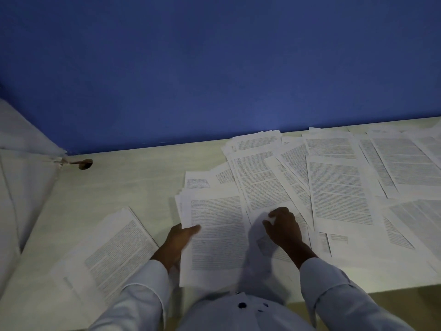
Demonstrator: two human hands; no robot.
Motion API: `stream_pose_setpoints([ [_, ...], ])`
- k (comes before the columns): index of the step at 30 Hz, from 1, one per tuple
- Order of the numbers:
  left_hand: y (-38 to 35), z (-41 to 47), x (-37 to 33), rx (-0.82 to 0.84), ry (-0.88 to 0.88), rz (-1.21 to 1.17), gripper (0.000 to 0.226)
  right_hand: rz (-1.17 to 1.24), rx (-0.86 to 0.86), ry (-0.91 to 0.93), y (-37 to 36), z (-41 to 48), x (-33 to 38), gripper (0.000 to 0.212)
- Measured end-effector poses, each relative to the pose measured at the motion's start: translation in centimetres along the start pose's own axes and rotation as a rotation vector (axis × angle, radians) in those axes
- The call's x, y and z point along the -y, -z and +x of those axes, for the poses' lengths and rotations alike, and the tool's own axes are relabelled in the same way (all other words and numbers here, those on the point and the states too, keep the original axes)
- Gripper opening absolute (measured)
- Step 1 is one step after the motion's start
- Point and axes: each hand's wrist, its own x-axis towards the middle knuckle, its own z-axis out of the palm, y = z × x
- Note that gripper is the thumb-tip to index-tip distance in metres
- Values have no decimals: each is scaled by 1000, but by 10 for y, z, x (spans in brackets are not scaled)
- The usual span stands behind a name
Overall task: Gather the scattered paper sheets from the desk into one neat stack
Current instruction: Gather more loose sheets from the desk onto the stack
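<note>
- While the left hand (181, 237) holds a bundle of sheets (214, 232) by its left edge, thumb on top and fingers under it, the collecting step seems to be in the middle, not near the end.
- The right hand (284, 226) lies just right of the bundle, palm down, fingers bent on a loose sheet (262, 187); it seems to pinch or drag this sheet, but I cannot tell if the paper is really gripped.
- Beyond the bundle and far to the right of it, many scattered sheets (341, 189) overlap each other up to the wall.
- To the left of the bundle, a smaller pile (114, 249) lies turned at an angle, apart from the others.
- The next move, I think, calls for sliding the loose sheet onto the bundle without folding its corner, then reaching further right; thin paper may slip or take a neighbour sheet with it.
- The desk (133, 182) is pale with a light grain, bare to the left of the bundle; a cable hole (84, 164) sits far left, near the corner.
- Behind the desk stands a blue wall (214, 68), and a white panel (21, 163) closes the left side. The light is dim.
</note>
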Motion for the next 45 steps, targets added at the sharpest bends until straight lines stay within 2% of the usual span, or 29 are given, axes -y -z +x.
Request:
stream_pose_setpoints([
  [2, -10, 3, 2, -54, -41, 47, 40, -45, 30, 24, -2, -7, 0, 43],
  [5, -11, 7, 5, -38, -64, 10, 30, -82, 49, 74, -8, -25, -1, 52],
  [11, 22, 11, 4, -62, -56, -5, 44, -40, -3, 89, -21, -48, -2, 52],
  [18, 21, 8, 3, -28, -57, -26, 45, -175, -3, 42, -23, -28, 14, 77],
  [21, 20, 6, 5, -36, -33, -56, 43, -295, 70, 31, -23, -18, 19, 90],
  [30, 42, -3, 10, -83, -18, -149, 44, -316, 231, 105, -29, -24, 12, 116],
  [35, 40, -6, 10, -26, 7, -206, 41, -374, 258, 91, -28, -28, 27, 104],
  [38, 37, -7, 8, -19, 29, -204, 42, -308, 221, 94, -30, -26, 27, 87],
  [43, 39, -12, 3, -20, 55, -203, 27, -212, 28, 214, -21, -22, 13, 40],
  [45, 40, -15, 1, -28, 55, -202, 19, -97, -103, 231, -12, -19, 12, 31],
])
